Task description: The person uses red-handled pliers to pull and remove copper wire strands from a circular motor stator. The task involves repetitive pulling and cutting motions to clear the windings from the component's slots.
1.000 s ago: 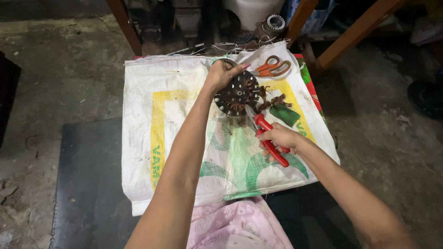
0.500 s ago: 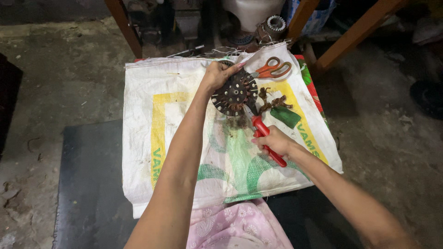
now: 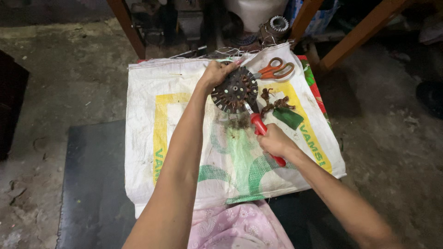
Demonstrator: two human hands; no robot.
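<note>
- Woven sack point(image 3: 184, 110): white with yellow and green print, spread flat on the floor as the work surface. It carries all the items below. Its position matches the earlier views.
- Left hand point(image 3: 216, 74): fingers clenched on the far-left rim of the stator disc. Compared with one second ago, the grip point is unchanged; the hand keeps the disc braced.
- Right hand point(image 3: 275, 140): fingers clenched round the red handle of the tool. Over the last second this hand has shifted slightly left and nearer the disc, which brings the tool tip against the disc's near edge. Judgement: the work on the windings is in progress, not finished.
- Stator disc point(image 3: 235, 91): dark, round, with radial coil slots, located at the far centre of the sack. It is tilted up off the sack, its face turned toward the camera. A round part has no long axis.
- Red-handled tool point(image 3: 263, 133): long axis runs from near right to far left; the metal tip points far-left into the disc.
- Orange scissors point(image 3: 275, 70): lying flat, just right of the disc, untouched.
- Green piece point(image 3: 288, 117): right of the tool, apart from it.
- Copper wire scraps point(image 3: 276, 105): loose, between the disc and the green piece.
</note>
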